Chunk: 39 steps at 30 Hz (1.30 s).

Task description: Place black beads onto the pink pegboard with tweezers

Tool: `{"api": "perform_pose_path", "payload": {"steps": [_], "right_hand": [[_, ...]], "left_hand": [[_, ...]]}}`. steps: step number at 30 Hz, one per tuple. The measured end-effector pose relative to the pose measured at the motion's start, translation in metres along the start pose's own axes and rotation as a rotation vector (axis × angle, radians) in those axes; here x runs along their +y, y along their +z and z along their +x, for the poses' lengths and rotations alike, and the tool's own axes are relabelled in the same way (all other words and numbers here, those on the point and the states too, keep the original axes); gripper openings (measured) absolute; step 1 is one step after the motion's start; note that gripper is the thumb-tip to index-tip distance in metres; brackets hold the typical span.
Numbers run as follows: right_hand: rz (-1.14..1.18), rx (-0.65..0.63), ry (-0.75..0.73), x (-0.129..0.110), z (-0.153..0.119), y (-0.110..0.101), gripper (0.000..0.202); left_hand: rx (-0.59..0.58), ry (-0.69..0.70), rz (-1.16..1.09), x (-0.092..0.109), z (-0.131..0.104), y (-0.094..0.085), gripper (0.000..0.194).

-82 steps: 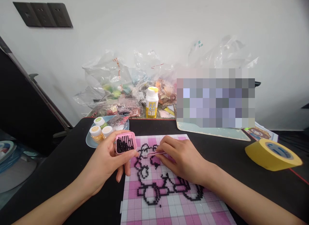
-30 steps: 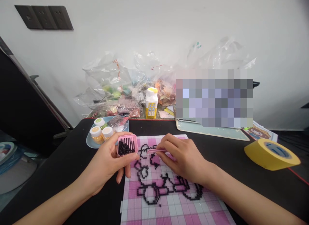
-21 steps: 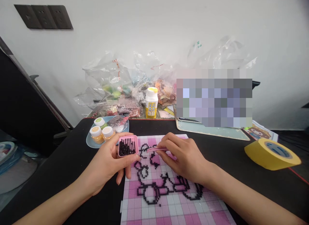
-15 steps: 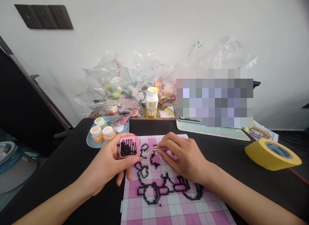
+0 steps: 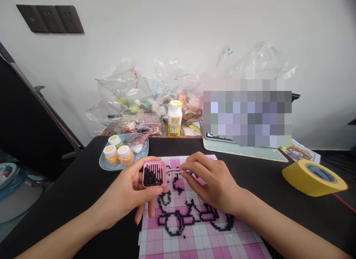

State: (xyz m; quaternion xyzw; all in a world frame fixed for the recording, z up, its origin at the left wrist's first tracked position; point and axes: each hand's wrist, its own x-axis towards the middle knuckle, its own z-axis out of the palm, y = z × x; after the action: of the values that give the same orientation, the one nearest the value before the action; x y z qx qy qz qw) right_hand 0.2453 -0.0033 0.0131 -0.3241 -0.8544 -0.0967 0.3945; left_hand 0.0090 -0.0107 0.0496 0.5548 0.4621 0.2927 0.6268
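Note:
My left hand holds a small pink square tray filled with black beads, just above the left part of a pink-and-white checked pegboard. A black bead outline covers the middle of that board. My right hand pinches pink tweezers, whose tips point left and touch the tray's right rim. Both hands hover over the upper part of the board.
A blue plate holds three small bead jars and a packet. Behind stand a white bottle with a yellow cap and clear bags of beads. A yellow tape roll lies on the black table at right.
My left hand moved the pink tray to the right and slightly down, up to the tweezers' tips. My right hand stayed nearly still.

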Motion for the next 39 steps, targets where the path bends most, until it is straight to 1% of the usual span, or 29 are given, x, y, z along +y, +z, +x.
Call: {"api": "perform_pose_path", "payload": {"steps": [3,5,14,22,24,27,29,31,34,39], "right_hand": [[-0.007,0.018,0.001,-0.0010,0.0003,0.0001,0.017],[-0.003,0.009,0.003,-0.0014,0.0005,0.0006,0.017],[-0.003,-0.037,-0.001,-0.0008,0.0002,0.0033,0.020],[0.009,-0.033,-0.011,-0.0016,0.0003,0.0026,0.019],[-0.001,-0.011,-0.012,-0.0016,0.0007,0.0016,0.018],[-0.012,0.014,0.003,-0.0003,0.0012,-0.0003,0.017],[-0.012,0.002,0.015,0.0012,0.0012,-0.0009,0.017],[-0.006,-0.029,0.024,0.0027,0.0007,-0.0007,0.018],[-0.002,-0.090,0.031,0.0044,-0.0007,0.0006,0.019],[-0.024,-0.149,0.025,0.0050,-0.0029,0.0023,0.022]], "left_hand": [[-0.009,-0.029,0.006,0.0015,-0.0003,0.0010,0.068],[-0.030,-0.041,0.017,0.0021,-0.0005,0.0015,0.065],[-0.062,-0.044,0.018,0.0003,0.0001,0.0002,0.066],[-0.076,-0.059,0.039,0.0017,-0.0003,0.0005,0.069],[-0.060,-0.049,0.046,0.0019,-0.0004,0.0014,0.068],[0.019,-0.002,0.049,0.0010,0.0005,0.0016,0.067],[0.077,0.038,0.036,-0.0009,0.0023,0.0000,0.063],[0.108,0.078,0.019,-0.0036,0.0051,-0.0029,0.060],[0.112,0.111,0.022,-0.0073,0.0086,-0.0068,0.060],[0.114,0.093,0.016,-0.0052,0.0065,-0.0050,0.061]]}}
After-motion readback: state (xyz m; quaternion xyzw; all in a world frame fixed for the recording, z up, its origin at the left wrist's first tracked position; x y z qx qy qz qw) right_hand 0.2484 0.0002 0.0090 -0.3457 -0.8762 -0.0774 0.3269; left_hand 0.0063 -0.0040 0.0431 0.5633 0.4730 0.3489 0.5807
